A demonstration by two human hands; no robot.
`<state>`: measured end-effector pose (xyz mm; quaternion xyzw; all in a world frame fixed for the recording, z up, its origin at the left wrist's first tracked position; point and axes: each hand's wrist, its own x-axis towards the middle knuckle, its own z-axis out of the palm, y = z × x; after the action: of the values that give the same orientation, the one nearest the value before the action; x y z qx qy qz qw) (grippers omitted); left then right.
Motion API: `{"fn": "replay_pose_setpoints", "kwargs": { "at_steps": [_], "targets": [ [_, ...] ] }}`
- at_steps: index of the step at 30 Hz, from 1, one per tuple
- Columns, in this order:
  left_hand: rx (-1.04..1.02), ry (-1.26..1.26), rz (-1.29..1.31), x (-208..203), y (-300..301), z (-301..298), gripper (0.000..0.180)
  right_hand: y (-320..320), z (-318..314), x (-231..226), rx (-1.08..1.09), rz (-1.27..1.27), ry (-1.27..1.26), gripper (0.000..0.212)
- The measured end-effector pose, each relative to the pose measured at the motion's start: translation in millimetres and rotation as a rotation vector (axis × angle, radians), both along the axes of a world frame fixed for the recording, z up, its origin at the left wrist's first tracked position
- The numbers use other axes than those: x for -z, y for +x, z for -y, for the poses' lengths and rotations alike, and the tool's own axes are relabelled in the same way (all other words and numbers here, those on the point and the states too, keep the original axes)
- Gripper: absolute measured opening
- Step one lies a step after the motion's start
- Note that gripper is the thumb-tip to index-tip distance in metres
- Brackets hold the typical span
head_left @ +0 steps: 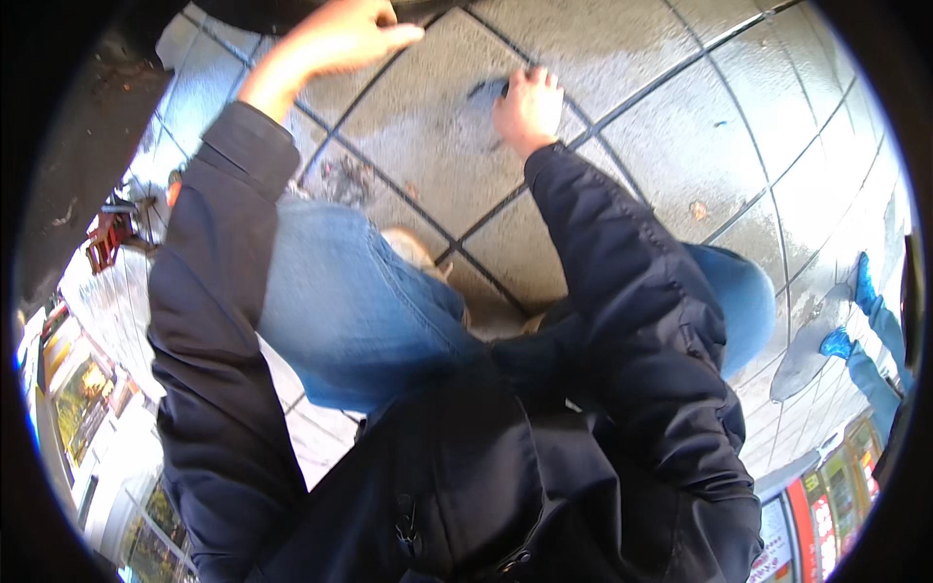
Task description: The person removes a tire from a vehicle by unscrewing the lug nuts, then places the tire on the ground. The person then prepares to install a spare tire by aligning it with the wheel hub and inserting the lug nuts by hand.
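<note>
I crouch over a wet tiled pavement (418, 107) with both arms reaching forward. My left hand (335, 44) is at the top edge, beside a dark rounded object cut off by the frame. Its thumb stretches out to the right, apart from the fingers, and nothing shows between them. Low over a tile, my right hand (530, 107) has its fingers curled. A small dark shape, too unclear to name, shows at its left side, with a darker wet patch around it.
Grey crumpled debris (345, 180) lies in front of my left knee (330, 291). To the far left is a small red object (107, 241) with dark parts beside it. At the right edge are another person's legs (870, 355) in blue shoes. Shopfronts line the lower corners.
</note>
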<state>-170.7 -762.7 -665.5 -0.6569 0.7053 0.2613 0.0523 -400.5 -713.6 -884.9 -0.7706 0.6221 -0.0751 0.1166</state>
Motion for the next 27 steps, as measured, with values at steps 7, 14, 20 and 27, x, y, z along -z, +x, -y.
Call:
{"fn": "replay_pose_setpoints", "kwargs": {
  "at_steps": [7,14,20,27],
  "targets": [
    [-0.109,-0.054,-0.152,-51.6,7.5,-28.9,0.041,49.5,-38.9,-8.9,-0.284,0.459,0.133,0.017],
    [-0.191,-0.084,-0.252,-93.9,11.2,-76.5,0.038,73.5,-56.4,14.9,-0.414,0.396,0.437,0.019],
    [-0.423,-0.186,0.024,-146.1,-14.2,-153.4,0.033,99.8,-65.9,27.2,-0.166,0.548,0.44,0.02],
    [-0.246,-0.225,0.199,-147.5,4.9,-203.2,0.036,117.5,-44.4,43.1,0.059,0.617,0.403,0.022]
  ]
}}
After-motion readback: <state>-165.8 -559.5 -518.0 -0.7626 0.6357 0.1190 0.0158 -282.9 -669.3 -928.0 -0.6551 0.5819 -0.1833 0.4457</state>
